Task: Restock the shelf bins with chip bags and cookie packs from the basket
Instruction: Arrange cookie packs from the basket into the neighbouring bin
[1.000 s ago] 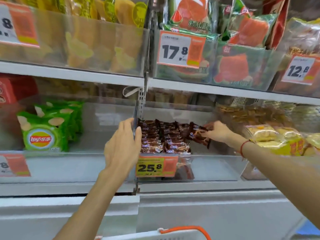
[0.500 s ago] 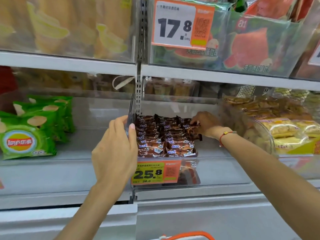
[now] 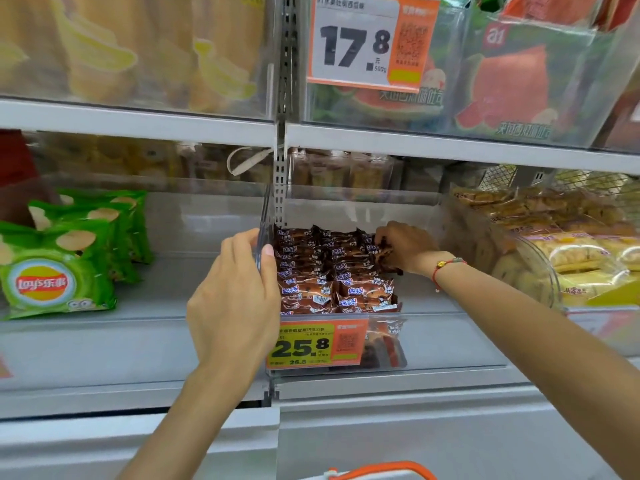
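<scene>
Brown cookie packs (image 3: 329, 275) lie in rows in the left part of a clear shelf bin (image 3: 450, 344) on the middle shelf. My left hand (image 3: 235, 299) grips the bin's clear left wall, thumb inside, fingers outside. My right hand (image 3: 403, 245) reaches into the bin and its curled fingers pinch a brown cookie pack (image 3: 382, 252) at the back right of the rows. Green chip bags (image 3: 59, 271) stand in the neighbouring bin to the left. Only the orange handle of the basket (image 3: 381, 469) shows at the bottom edge.
An orange 25.8 price tag (image 3: 315, 344) hangs on the bin's front. A bin of yellow pastry packs (image 3: 568, 258) sits to the right. The shelf above (image 3: 415, 140) carries bins with a 17.8 tag (image 3: 370, 43) and watermelon-print bags (image 3: 502, 81). The cookie bin's right half holds nothing.
My right hand has carried the cookie pack leftward and back, down onto the rows in the bin. My left hand stays on the bin's wall. The camera has moved closer.
</scene>
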Demonstrator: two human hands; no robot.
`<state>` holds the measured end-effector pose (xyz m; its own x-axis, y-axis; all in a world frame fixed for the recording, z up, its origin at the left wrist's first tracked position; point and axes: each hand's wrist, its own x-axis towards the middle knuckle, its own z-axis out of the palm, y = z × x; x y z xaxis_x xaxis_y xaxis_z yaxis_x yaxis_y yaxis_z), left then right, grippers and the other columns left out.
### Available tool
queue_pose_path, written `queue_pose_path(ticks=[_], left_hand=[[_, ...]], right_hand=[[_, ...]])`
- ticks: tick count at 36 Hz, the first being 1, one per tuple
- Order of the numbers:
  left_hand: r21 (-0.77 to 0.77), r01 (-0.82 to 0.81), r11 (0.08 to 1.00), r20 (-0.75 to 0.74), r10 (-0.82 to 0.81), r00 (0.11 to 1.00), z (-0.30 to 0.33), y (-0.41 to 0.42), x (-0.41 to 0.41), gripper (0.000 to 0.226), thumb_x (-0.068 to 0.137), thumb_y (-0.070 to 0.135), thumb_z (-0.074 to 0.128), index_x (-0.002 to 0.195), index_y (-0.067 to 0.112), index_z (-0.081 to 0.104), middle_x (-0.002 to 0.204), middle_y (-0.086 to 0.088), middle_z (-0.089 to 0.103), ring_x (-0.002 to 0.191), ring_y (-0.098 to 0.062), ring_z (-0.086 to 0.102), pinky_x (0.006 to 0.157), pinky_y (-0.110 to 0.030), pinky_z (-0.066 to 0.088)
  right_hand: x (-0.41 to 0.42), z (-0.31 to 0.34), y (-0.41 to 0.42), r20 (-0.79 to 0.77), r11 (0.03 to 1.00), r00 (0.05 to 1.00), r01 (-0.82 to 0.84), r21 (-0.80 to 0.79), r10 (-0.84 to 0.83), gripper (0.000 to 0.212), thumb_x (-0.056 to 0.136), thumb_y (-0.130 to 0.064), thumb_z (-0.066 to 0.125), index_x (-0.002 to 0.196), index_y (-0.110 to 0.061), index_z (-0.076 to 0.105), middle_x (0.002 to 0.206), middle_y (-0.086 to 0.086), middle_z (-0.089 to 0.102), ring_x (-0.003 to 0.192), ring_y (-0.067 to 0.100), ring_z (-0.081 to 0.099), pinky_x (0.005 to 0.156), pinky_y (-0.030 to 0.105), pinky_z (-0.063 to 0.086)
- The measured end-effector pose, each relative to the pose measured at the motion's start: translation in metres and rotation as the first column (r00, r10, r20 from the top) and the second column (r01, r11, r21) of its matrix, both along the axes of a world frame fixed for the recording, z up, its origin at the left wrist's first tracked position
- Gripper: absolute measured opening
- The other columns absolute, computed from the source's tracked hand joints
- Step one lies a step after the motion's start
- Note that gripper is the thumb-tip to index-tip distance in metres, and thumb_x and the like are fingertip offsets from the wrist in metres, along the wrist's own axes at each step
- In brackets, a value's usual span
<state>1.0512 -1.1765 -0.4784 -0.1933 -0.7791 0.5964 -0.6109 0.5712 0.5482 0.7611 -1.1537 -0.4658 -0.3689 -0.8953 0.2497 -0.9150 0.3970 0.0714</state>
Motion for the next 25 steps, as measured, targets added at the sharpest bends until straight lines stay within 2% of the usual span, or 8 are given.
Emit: queue_pose_path(ticks=[7, 10, 13, 16, 19, 22, 25], left_hand=[[0.004, 0.005, 1.0, 0.008, -0.005, 1.0, 0.0, 0.0, 0.001, 0.039, 0.098, 0.042, 0.02, 0.124, 0.028, 0.046, 0.116, 0.011, 0.056, 0.091, -0.017, 0.059, 0.062, -0.03, 0.031], [0.01, 0.01, 1.0, 0.014, -0.01, 1.0, 0.0, 0.001, 0.002, 0.038, 0.1, 0.042, 0.022, 0.125, 0.027, 0.046, 0.119, 0.01, 0.056, 0.093, -0.018, 0.059, 0.063, -0.03, 0.031], [0.031, 0.018, 0.999, 0.026, -0.019, 0.999, 0.001, 0.001, 0.003, 0.037, 0.101, 0.042, 0.024, 0.128, 0.028, 0.044, 0.123, 0.009, 0.055, 0.096, -0.018, 0.059, 0.064, -0.03, 0.031], [0.076, 0.062, 0.995, 0.016, -0.063, 0.998, 0.002, 0.0, 0.006, 0.038, 0.101, 0.045, 0.026, 0.132, 0.03, 0.041, 0.129, 0.01, 0.053, 0.103, -0.018, 0.059, 0.069, -0.031, 0.036], [0.126, 0.124, 0.984, -0.008, -0.123, 0.992, 0.004, -0.003, 0.01, 0.039, 0.1, 0.044, 0.035, 0.136, 0.03, 0.04, 0.132, 0.008, 0.051, 0.11, -0.017, 0.057, 0.076, -0.032, 0.038], [0.153, 0.154, 0.976, -0.121, -0.136, 0.983, 0.01, 0.002, 0.016, 0.039, 0.096, 0.033, 0.051, 0.134, 0.025, 0.043, 0.135, 0.005, 0.047, 0.121, -0.017, 0.048, 0.084, -0.035, 0.04], [0.119, 0.151, 0.981, -0.192, -0.127, 0.973, 0.018, 0.017, 0.022, 0.04, 0.093, 0.026, 0.057, 0.131, 0.023, 0.046, 0.133, 0.003, 0.047, 0.122, -0.017, 0.044, 0.079, -0.036, 0.039]], right_hand=[[0.002, 0.005, 0.005, 0.213, 0.999, 0.976, 0.041, 0.017, -0.043, 0.048, 0.082, -0.019, 0.073, 0.126, -0.017, 0.055, 0.128, 0.007, 0.053, 0.115, 0.028, 0.053, 0.096, 0.035, 0.047], [0.01, 0.014, 0.012, 0.23, 0.999, 0.972, 0.054, 0.005, -0.054, 0.051, 0.082, -0.021, 0.074, 0.128, -0.016, 0.053, 0.131, 0.009, 0.053, 0.118, 0.029, 0.052, 0.097, 0.034, 0.045], [0.019, 0.023, 0.024, 0.216, 0.999, 0.975, 0.05, -0.014, -0.045, 0.045, 0.084, -0.025, 0.07, 0.126, -0.016, 0.056, 0.13, 0.009, 0.054, 0.114, 0.029, 0.054, 0.093, 0.035, 0.047], [0.034, 0.029, 0.042, 0.224, 0.995, 0.974, 0.045, -0.092, -0.024, 0.037, 0.085, -0.029, 0.068, 0.12, -0.019, 0.058, 0.126, 0.007, 0.057, 0.102, 0.024, 0.058, 0.083, 0.031, 0.049], [0.054, 0.031, 0.063, 0.187, 0.98, 0.982, 0.049, -0.191, -0.013, 0.027, 0.086, -0.025, 0.067, 0.113, -0.021, 0.063, 0.119, 0.002, 0.064, 0.099, 0.019, 0.06, 0.082, 0.03, 0.05], [0.081, 0.035, 0.087, 0.198, 0.947, 0.98, 0.054, -0.317, 0.01, 0.02, 0.088, -0.021, 0.064, 0.107, -0.02, 0.068, 0.109, -0.002, 0.067, 0.095, 0.015, 0.062, 0.076, 0.025, 0.048], [0.106, 0.038, 0.112, 0.264, 0.935, 0.963, 0.051, -0.352, 0.047, 0.011, 0.087, -0.021, 0.066, 0.097, -0.024, 0.069, 0.089, -0.006, 0.066, 0.084, 0.014, 0.064, 0.071, 0.023, 0.046]])
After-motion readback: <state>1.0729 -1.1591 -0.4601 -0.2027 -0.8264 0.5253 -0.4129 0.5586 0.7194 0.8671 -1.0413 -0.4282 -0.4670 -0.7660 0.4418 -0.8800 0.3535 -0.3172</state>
